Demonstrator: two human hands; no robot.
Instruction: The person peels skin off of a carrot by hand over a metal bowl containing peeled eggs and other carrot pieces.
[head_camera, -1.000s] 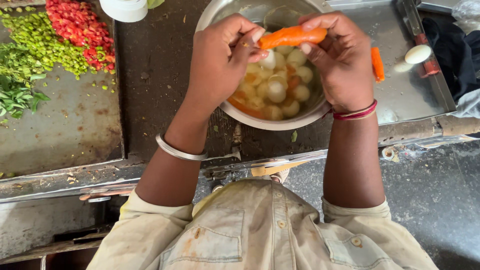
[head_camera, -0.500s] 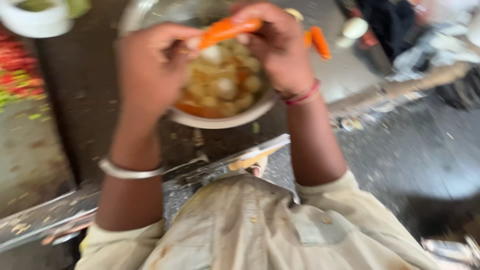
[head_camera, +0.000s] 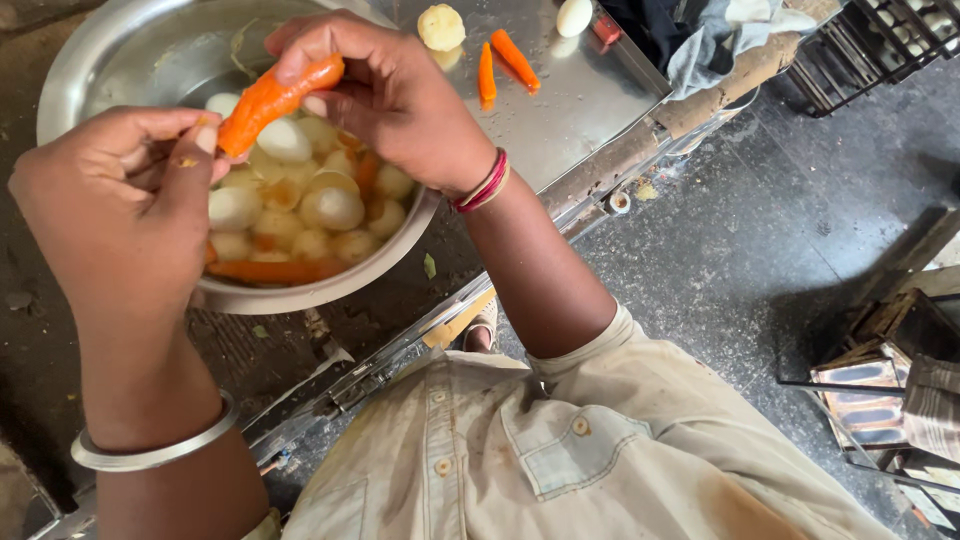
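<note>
carrot (head_camera: 275, 98) held over steel bowl (head_camera: 120, 60), long axis 2-to-8 o'clock, thick end up-right, left hand (head_camera: 120, 220) pinching low tip, right hand (head_camera: 385, 95) gripping top end, peeled potatoes (head_camera: 300, 200) + carrots underneath

Carrot (head_camera: 275, 97), upper left of frame: gripped at either end by left hand (head_camera: 120, 215) and right hand (head_camera: 395, 95), above steel bowl (head_camera: 110, 60) of peeled potatoes (head_camera: 330, 205) and carrot pieces. Two carrot sticks (head_camera: 500, 68) on steel counter (head_camera: 580, 110), top centre. Grey floor (head_camera: 740, 260), right.
</note>
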